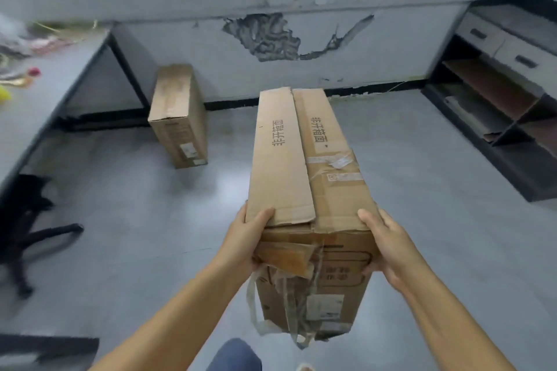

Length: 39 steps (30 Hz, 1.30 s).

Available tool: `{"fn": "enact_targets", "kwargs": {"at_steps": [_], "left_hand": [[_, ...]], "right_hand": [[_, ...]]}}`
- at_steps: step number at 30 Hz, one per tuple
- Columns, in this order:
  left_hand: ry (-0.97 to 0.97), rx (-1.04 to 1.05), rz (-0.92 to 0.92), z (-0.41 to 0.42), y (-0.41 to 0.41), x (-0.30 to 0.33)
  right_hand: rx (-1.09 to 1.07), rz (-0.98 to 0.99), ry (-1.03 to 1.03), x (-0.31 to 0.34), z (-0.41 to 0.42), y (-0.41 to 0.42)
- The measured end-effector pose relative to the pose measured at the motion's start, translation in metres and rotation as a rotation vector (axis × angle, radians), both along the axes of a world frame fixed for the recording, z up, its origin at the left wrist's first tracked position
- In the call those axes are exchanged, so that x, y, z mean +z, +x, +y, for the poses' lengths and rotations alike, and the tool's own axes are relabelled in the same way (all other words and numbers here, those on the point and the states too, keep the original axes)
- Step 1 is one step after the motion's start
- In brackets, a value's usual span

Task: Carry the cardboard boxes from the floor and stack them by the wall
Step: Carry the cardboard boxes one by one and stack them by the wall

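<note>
The fingers of both hands lay hidden behind the carried box point(310, 178), the desk clutter point(18, 63) was blurred, and the chair point(33, 232) ran off-frame.

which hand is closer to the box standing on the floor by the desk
Left. The left hand grips the near left corner of the carried box, on the same side as the standing box. The right hand grips the opposite corner, farther away.
</note>
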State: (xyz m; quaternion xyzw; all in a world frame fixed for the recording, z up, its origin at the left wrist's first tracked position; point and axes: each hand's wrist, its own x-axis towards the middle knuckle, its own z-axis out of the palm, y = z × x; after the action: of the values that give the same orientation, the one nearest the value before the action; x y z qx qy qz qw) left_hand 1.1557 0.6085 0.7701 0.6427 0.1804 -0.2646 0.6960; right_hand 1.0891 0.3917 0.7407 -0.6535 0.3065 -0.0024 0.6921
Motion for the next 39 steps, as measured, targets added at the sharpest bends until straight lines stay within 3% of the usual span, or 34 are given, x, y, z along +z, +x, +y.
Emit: {"fn": "enact_targets", "kwargs": {"at_steps": [8,24,39], "left_hand": [[0.003,0.172,-0.027,0.008,0.123,-0.003],[0.01,0.228,-0.032,0.08,0.48,-0.002],[0.022,0.362,0.034,0.076,0.797,-0.067]], "right_hand": [[0.207,-0.006,0.009,-0.004,-0.001,0.164],[0.261,0.001,0.042,-0.003,0.069,0.53],[0.405,0.084,0.07,-0.053,0.066,0.867]]}}
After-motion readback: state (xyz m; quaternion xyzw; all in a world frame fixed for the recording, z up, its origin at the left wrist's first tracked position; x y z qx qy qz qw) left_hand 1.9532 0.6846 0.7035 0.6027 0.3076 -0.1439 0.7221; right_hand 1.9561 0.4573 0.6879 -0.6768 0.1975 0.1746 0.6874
